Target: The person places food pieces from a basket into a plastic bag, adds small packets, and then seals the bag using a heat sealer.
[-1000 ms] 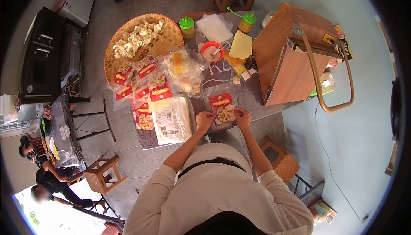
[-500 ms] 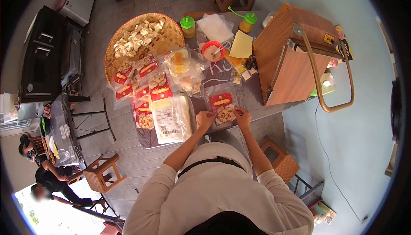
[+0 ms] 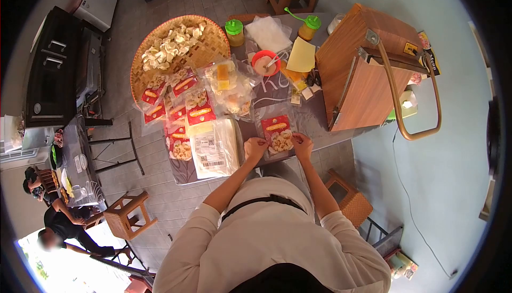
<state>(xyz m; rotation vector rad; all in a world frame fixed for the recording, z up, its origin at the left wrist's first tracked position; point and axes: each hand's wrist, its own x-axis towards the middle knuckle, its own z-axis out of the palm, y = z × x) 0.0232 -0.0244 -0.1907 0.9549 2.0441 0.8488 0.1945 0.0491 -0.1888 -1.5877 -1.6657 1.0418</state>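
Note:
Near the table's front edge lies a clear plastic snack bag (image 3: 277, 127) with a red printed label picturing crackers. My left hand (image 3: 256, 148) pinches its left edge, fingers closed. Its right edge is between the closed fingers of my right hand (image 3: 303, 146). Left of my hands is a thick stack of plastic bags (image 3: 216, 149) with a white shipping label. Several red-labelled packs (image 3: 200, 109) lie beyond that stack, alongside clear packets of pale crackers (image 3: 237, 103) with a yellow sachet on top.
A round woven tray (image 3: 141, 71) holds pale crackers. At the back are green-lidded jars (image 3: 233, 33), a red bowl (image 3: 257, 57) with a spoon and yellow paper (image 3: 301, 55). A wooden box (image 3: 368, 69) stands at right. Two people (image 3: 64, 221) sit at the far left.

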